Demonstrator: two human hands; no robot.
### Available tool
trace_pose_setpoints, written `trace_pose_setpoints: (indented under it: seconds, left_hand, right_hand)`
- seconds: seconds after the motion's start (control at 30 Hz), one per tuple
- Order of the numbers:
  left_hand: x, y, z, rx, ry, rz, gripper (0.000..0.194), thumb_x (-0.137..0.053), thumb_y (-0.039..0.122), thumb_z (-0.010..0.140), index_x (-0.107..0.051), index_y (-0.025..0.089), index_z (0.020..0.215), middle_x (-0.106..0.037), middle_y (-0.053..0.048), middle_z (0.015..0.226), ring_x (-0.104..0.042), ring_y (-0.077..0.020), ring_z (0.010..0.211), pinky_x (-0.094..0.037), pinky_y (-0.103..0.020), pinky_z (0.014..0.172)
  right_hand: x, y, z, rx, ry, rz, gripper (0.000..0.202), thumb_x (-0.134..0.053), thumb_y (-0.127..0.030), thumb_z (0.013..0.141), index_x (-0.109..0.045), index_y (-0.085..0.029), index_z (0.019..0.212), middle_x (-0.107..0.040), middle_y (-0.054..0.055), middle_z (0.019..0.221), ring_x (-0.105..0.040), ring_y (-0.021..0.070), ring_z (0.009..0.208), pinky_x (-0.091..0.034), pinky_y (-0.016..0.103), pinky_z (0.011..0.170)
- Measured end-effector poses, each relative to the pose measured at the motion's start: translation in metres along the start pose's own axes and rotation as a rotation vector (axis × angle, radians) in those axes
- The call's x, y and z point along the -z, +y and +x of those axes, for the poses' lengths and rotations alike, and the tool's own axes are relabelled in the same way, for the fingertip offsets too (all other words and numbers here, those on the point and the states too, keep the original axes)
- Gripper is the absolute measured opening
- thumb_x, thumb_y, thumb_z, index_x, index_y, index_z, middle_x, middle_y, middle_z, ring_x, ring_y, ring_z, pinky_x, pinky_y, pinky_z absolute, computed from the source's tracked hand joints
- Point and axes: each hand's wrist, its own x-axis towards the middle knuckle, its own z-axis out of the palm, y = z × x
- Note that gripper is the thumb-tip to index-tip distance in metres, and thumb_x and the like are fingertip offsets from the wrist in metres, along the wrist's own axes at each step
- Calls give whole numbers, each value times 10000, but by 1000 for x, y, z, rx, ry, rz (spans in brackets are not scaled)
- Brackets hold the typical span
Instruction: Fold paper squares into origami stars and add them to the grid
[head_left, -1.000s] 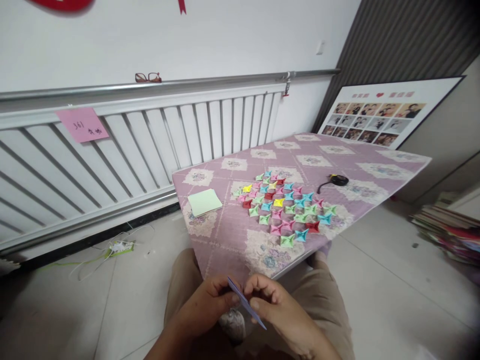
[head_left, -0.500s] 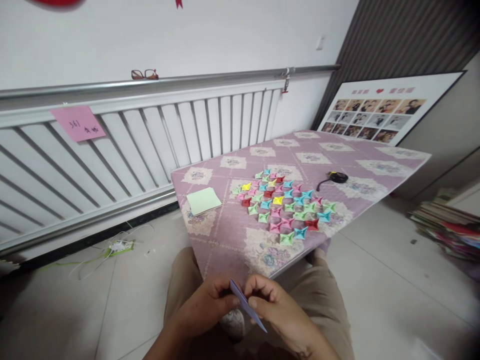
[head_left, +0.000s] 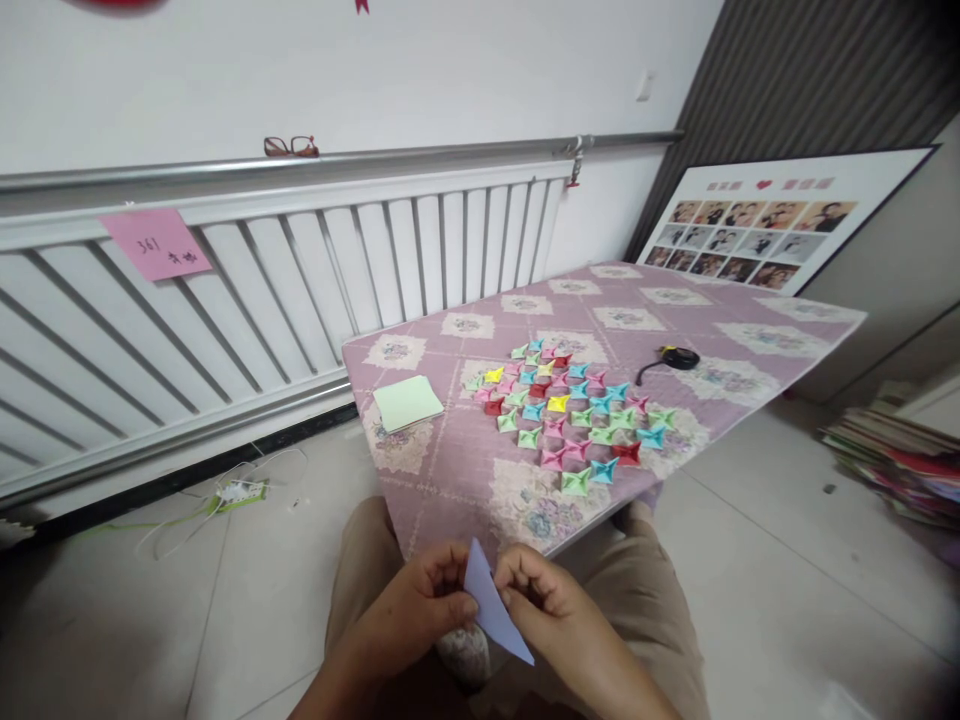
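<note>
Left hand (head_left: 420,615) pinches the pale blue paper (head_left: 491,605) over the lap, below the table (head_left: 450,470) edge; right hand (head_left: 559,620) grips its other side. Best to align edges squarely, then crease firmly with the thumbs

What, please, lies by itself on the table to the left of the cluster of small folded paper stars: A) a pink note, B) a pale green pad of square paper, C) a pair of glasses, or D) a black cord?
B: the pale green pad lies flat on the table, apart from the folded paper stars to its right.
</note>
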Motion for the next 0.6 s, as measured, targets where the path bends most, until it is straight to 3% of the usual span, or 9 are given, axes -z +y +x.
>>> trace_pose_setpoints:
  seconds: [0.23, 0.37, 0.47, 0.6]
  left_hand:
    - [3, -7, 1, 25, 34, -35, 505, -777, 337, 692, -544, 175, 1110, -576, -3, 804, -497, -93, 642, -338, -192, 539]
    - [2, -8, 0, 43, 43, -146, 606, -820, 346, 648, -533, 187, 1156, -569, -6, 800, -482, -76, 600, -330, -178, 502]
    - [-2, -10, -1, 76, -1, -278, 641, -843, 343, 622, -536, 211, 1169, -572, -8, 813, -474, -56, 562, -321, -167, 488]
    - [-5, -17, -2, 82, -78, -343, 621, -826, 356, 646, -543, 235, 1186, -564, 0, 802, -463, -39, 514, -322, -167, 484]
  right_hand:
    - [6, -20, -1, 109, -38, -313, 162, -489, -272, 876, -638, -222, 834, -605, 5, 770, -531, 147, 721, -398, 244, 644]
    - [12, -30, -4, 182, -118, -463, 235, -461, -178, 863, -669, -257, 940, -646, 13, 868, -568, 171, 828, -424, 273, 752]
    - [15, -34, -6, 192, -180, -470, 231, -501, -133, 824, -658, -256, 940, -649, 11, 899, -581, 169, 847, -430, 271, 777]
    - [13, -38, -6, 212, -232, -376, 68, -585, -196, 830, -634, -241, 819, -671, 2, 864, -607, 166, 834, -435, 267, 783]
